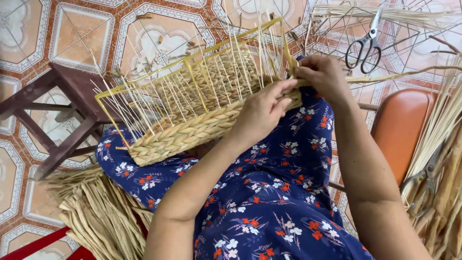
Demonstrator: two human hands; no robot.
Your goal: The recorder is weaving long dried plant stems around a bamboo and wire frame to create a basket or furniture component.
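A half-woven straw basket [192, 125] on a yellow wire frame [144, 79] lies on its side across my lap, thin pale stakes sticking out. My left hand [262, 113] presses on the braided wall near the basket's right corner. My right hand [323, 74] pinches a straw strand [385, 76] at that same corner, and the strand runs off to the right. I wear a dark blue flowered dress [269, 192].
A dark wooden stool [57, 103] stands at the left on the patterned tile floor. Bundles of dried straw lie at lower left [96, 212] and right [438, 159]. Black-handled scissors [365, 43] rest on wire frames at upper right. An orange seat [402, 127] is beside my right arm.
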